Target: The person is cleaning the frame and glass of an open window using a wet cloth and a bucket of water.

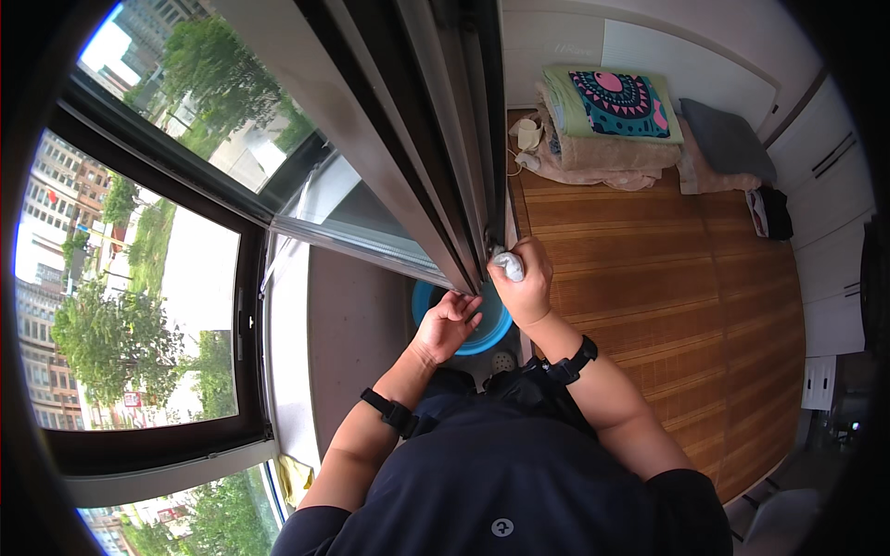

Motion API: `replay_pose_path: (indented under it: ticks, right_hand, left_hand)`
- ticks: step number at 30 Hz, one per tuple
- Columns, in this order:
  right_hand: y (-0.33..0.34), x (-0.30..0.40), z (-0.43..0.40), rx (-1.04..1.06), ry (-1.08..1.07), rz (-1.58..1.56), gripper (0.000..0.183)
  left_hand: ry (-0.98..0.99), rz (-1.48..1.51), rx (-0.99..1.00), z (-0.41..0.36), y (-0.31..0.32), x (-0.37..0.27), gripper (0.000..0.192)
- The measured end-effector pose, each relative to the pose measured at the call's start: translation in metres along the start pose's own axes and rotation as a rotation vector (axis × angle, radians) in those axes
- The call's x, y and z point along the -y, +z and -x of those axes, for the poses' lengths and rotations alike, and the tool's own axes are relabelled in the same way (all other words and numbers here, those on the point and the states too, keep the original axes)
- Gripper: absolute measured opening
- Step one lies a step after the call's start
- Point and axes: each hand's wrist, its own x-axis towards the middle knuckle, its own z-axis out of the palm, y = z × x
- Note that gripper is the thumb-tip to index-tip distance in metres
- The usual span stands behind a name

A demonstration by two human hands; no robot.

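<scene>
My right hand (525, 285) is closed around a crumpled white cloth (510, 265), held against the side of the dark sliding-door frame (480, 174). The fingertips of my left hand (446, 325) are at the bottom corner of the metal-edged glass panel (375, 243). Its palm is turned up, the fingers are apart and slightly bent, and I see nothing held in it. Directly beneath both hands stands a round blue basin (464, 345) that seems to hold water; my hands and the frame hide part of it.
A bamboo-mat bed (660, 278) lies to the right, with folded bedding (612, 132) and a grey pillow (726, 139) at its far end. To the left are a grey ledge (358, 320) and a dark-framed window (254, 333). One grey clog (503, 361) shows below the basin.
</scene>
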Motion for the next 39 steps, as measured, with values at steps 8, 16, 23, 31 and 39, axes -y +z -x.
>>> replay_pose_path:
  ticks: [8, 16, 23, 31, 39]
  right_hand:
    - [0.004, -0.018, 0.02, 0.087, 0.062, 0.079, 0.028]
    - [0.009, -0.034, 0.04, 0.136, 0.099, 0.109, 0.028]
    - [0.012, -0.05, 0.055, 0.17, 0.139, 0.136, 0.026]
    - [0.013, -0.055, 0.062, 0.266, 0.176, 0.222, 0.023]
    - [0.005, -0.051, 0.058, 0.237, 0.189, 0.128, 0.019]
  left_hand:
    - [0.0, -0.007, -0.002, -0.001, -0.002, 0.0, 0.04]
    - [0.009, -0.018, 0.008, -0.002, -0.005, 0.0, 0.045]
    - [0.0, -0.052, -0.031, 0.0, 0.007, -0.002, 0.041]
    - [0.009, -0.056, -0.035, 0.0, 0.002, -0.002, 0.038]
    - [0.013, -0.05, -0.037, 0.0, 0.007, -0.003, 0.037]
